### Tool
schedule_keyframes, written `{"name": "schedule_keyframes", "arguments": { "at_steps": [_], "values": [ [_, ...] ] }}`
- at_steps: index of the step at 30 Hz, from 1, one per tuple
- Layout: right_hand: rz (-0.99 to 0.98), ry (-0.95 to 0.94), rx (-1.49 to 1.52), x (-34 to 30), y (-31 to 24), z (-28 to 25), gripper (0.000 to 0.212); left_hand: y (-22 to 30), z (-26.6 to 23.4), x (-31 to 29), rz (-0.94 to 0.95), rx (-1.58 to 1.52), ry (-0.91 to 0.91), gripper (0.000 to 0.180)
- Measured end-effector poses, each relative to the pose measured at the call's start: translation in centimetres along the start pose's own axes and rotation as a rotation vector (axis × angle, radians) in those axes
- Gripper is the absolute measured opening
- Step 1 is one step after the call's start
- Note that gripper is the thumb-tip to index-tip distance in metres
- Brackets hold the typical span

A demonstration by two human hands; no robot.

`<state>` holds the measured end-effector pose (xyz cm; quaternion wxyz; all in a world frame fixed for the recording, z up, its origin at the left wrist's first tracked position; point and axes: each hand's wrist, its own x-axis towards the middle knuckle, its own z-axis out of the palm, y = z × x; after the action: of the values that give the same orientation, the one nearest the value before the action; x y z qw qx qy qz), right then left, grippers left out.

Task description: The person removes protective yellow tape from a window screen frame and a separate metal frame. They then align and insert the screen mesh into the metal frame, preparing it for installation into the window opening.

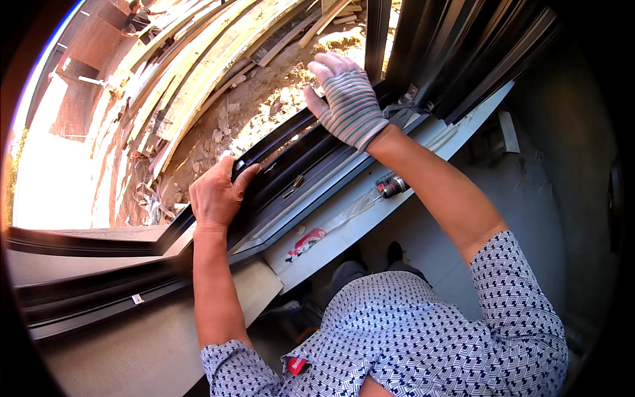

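My bare left hand [215, 194] is closed round a slim black bar [276, 137] of the window frame, its thumb lying along the bar. On my right hand [350, 100] is a striped knit glove. Its fingers stretch out past the frame and the thumb stands apart, with nothing visible in the hand. The palm side is hidden, so I cannot tell whether it touches the bar. Between my arms run the dark tracks [311, 164] of the lower frame, with a small brass-coloured piece [294, 186] lying there.
A cordless drill [395, 186] lies on the pale sill [350, 233], near a clear plastic bag with red print [308, 241]. Tall black frame profiles [456, 56] stand at the right. Outside are long wooden planks [198, 73], rubble and, far off, another person [137, 18].
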<state>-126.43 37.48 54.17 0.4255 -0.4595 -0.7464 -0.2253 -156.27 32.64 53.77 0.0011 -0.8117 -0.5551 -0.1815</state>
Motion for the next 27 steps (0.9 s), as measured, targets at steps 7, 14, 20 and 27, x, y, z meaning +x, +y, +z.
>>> {"name": "schedule_keyframes", "arguments": {
  "at_steps": [7,14,20,27],
  "values": [
    [0.162,-0.841,0.019,2.4,-0.2,-0.7,0.068,1.0,-0.1,-0.5,0.036,-0.017,0.063,0.047],
    [0.309,-1.074,0.006,3.0,0.7,-0.9,0.084,1.1,1.2,-1.1,-0.026,-0.139,0.031,0.047],
    [0.305,-0.969,-0.021,2.8,0.6,-1.4,0.081,1.5,0.7,-0.7,-0.005,-0.122,0.052,0.046],
    [0.173,-0.904,-0.018,2.2,1.1,-1.2,0.086,1.5,0.5,-0.8,-0.038,-0.204,0.025,0.050]
  ]
}}
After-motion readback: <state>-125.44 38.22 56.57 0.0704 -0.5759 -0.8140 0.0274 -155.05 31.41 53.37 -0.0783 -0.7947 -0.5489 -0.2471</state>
